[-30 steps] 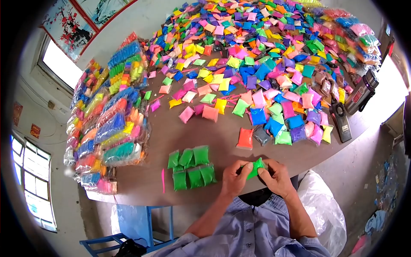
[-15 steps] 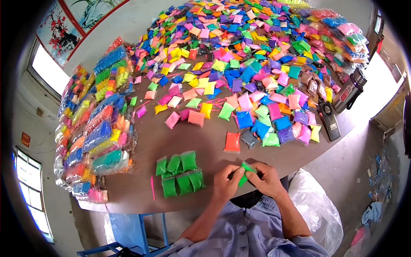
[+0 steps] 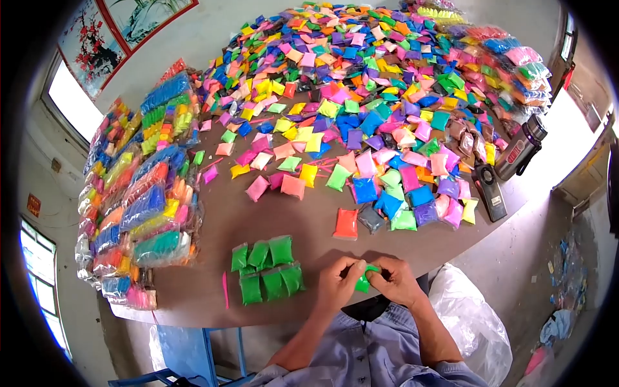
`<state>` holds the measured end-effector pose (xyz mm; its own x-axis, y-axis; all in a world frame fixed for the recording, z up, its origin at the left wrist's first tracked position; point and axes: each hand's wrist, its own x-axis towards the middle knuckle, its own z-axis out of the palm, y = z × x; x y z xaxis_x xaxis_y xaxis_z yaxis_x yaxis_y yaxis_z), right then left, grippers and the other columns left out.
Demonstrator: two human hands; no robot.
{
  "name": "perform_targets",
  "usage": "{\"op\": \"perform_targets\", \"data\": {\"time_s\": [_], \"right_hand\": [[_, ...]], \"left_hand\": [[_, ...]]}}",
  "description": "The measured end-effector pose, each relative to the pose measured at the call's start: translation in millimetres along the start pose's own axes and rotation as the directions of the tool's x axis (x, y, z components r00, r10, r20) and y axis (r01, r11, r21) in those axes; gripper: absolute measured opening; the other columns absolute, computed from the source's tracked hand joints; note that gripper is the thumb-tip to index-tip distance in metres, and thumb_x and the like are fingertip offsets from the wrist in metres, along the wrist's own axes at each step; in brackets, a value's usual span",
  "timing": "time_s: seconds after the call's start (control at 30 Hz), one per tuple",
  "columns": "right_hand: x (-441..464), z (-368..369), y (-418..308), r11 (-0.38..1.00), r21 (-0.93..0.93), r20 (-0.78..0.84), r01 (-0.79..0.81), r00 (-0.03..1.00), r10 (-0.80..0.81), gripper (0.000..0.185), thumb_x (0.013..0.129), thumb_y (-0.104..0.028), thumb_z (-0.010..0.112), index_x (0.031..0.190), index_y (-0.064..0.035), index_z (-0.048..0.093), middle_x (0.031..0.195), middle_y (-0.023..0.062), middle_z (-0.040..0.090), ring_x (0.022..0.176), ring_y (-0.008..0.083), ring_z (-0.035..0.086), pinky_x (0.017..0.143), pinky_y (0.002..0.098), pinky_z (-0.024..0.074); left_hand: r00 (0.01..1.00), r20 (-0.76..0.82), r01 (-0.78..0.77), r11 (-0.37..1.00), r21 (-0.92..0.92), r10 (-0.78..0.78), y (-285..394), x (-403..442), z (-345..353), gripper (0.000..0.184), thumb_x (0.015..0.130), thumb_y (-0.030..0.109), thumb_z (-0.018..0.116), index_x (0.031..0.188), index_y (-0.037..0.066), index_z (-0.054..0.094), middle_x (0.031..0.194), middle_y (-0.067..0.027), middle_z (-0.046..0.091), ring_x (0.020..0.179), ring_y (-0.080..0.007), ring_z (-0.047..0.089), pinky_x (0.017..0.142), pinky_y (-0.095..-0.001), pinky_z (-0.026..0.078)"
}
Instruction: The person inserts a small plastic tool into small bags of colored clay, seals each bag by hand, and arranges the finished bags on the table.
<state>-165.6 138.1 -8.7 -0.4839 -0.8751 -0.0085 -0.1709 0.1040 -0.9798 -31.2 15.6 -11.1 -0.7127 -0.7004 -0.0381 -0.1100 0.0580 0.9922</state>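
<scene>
Close to the table's front edge, my left hand [image 3: 337,281] and my right hand [image 3: 396,280] are both closed on one small green packet [image 3: 363,282], thumbs and fingers pinching its upper part. The packet's lower end shows between the hands. To the left lies a group of green packets [image 3: 271,284] in two rows on the brown table [image 3: 290,226]. A thin pink stick [image 3: 225,289] lies beside them. Ahead of my hands rests a red packet [image 3: 345,223], with a dark grey packet [image 3: 372,218] next to it.
A large heap of multicoloured packets [image 3: 335,71] covers the back. Clear bags of colourful packets [image 3: 148,206] are stacked at left, more [image 3: 509,58] at far right. A flask [image 3: 522,147] and a dark handheld device [image 3: 490,192] stand near the right edge. A blue chair [image 3: 187,351] is below.
The green packet now hangs more upright between my hands and sits slightly lower. The whole view has shifted a little; the things on the table lie as before.
</scene>
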Motion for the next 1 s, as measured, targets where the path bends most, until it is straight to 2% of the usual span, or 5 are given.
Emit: {"op": "perform_targets", "data": {"time_s": [0.37, 0.47, 0.63, 0.8, 1.0], "right_hand": [[-2.1, 4.2, 13.1, 0.989, 0.139, -0.079, -0.040, 0.996, 0.051, 0.007, 0.096, -0.005, 0.067, 0.098, 0.0011, 0.070, 0.077, -0.0026, 0.061, 0.069, 0.0035, 0.052, 0.058, 0.0235, 0.0410], [-2.4, 5.2, 28.5, 0.963, 0.262, -0.118, -0.066, 0.988, 0.100, 0.006, 0.096, -0.004, 0.066, 0.097, 0.0002, 0.070, 0.076, -0.0036, 0.060, 0.068, 0.0019, 0.050, 0.058, 0.0216, 0.0393], [2.9, 13.5, 14.7, 0.997, 0.061, -0.151, 0.044, 0.988, -0.034, 0.015, 0.102, -0.011, 0.060, 0.101, 0.0025, 0.065, 0.079, 0.0002, 0.060, 0.075, 0.0079, 0.052, 0.066, 0.0276, 0.0436], [3.3, 12.3, 11.4, 0.999, 0.009, -0.096, 0.053, 0.994, -0.052, 0.020, 0.104, -0.015, 0.057, 0.104, 0.0028, 0.066, 0.081, 0.0048, 0.063, 0.078, 0.0093, 0.055, 0.070, 0.0283, 0.0462], [2.8, 13.0, 24.1, 0.995, 0.070, -0.320, 0.067, 0.947, -0.041, 0.024, 0.107, -0.021, 0.058, 0.107, 0.0011, 0.069, 0.089, 0.0004, 0.064, 0.081, 0.0084, 0.056, 0.072, 0.0261, 0.0465]], "left_hand": [[0.994, 0.013, -0.106, 0.994, 0.029, 0.105, -14.0, -2.5, 7.5, 0.022, 0.098, 0.022, 0.073, 0.099, 0.000, 0.072, 0.080, -0.0029, 0.071, 0.072, -0.0057, 0.061, 0.063, -0.0276, 0.050], [0.981, 0.034, -0.193, 0.940, 0.282, 0.191, -2.5, -3.7, 2.9, 0.024, 0.097, 0.028, 0.073, 0.103, 0.005, 0.073, 0.078, -0.0104, 0.068, 0.067, -0.0141, 0.065, 0.061, -0.0322, 0.050], [0.970, -0.019, -0.231, 0.942, 0.242, 0.243, -22.7, -1.2, 4.8, 0.025, 0.099, 0.028, 0.069, 0.097, 0.004, 0.068, 0.078, -0.0158, 0.064, 0.068, -0.0312, 0.064, 0.062, -0.0403, 0.049], [0.961, -0.053, -0.253, 0.942, 0.220, 0.270, -20.5, 0.1, 5.1, 0.025, 0.098, 0.027, 0.070, 0.096, 0.002, 0.067, 0.079, -0.0175, 0.063, 0.069, -0.0346, 0.064, 0.061, -0.0409, 0.049], [0.976, 0.081, -0.216, 0.916, 0.337, 0.200, -6.1, -2.5, 1.5, 0.033, 0.097, 0.033, 0.070, 0.087, 0.003, 0.064, 0.072, -0.0180, 0.061, 0.066, -0.0369, 0.062, 0.058, -0.0435, 0.047]]}}
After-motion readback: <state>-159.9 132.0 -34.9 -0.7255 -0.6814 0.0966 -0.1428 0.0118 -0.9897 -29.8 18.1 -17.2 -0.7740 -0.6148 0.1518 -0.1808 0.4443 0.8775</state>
